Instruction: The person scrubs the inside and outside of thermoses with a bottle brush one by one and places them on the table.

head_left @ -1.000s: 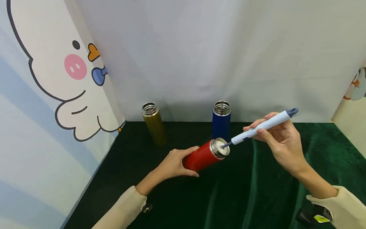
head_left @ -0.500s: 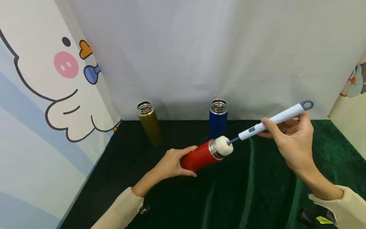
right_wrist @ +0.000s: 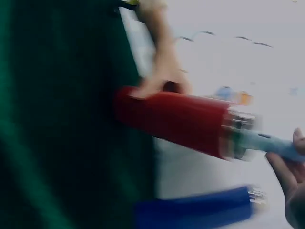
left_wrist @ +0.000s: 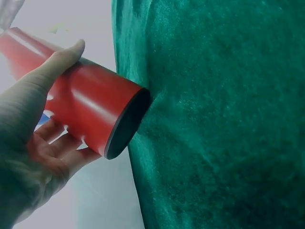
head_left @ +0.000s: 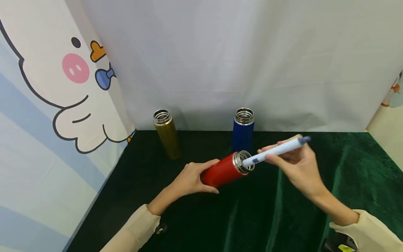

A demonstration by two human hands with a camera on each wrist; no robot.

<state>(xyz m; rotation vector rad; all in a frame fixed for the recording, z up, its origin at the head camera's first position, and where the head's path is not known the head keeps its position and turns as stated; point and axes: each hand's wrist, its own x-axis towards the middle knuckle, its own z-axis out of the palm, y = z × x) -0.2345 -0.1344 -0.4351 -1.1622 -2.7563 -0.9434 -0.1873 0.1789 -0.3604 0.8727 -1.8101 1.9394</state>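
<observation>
Counting three flasks (head_left: 225, 170), one brush (head_left: 275, 151)

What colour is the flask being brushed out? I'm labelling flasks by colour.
Red flask with a silver metal rim; clearest in the head view.

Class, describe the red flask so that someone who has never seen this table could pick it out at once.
Start at the dark green cloth spread before the white backdrop, where three lidless flasks are. The red flask is the nearest, gripped by the left hand. Unlike the upright olive flask and blue flask behind it, it is tilted, with a pale blue brush handle, held by the right hand, in its mouth.
</observation>
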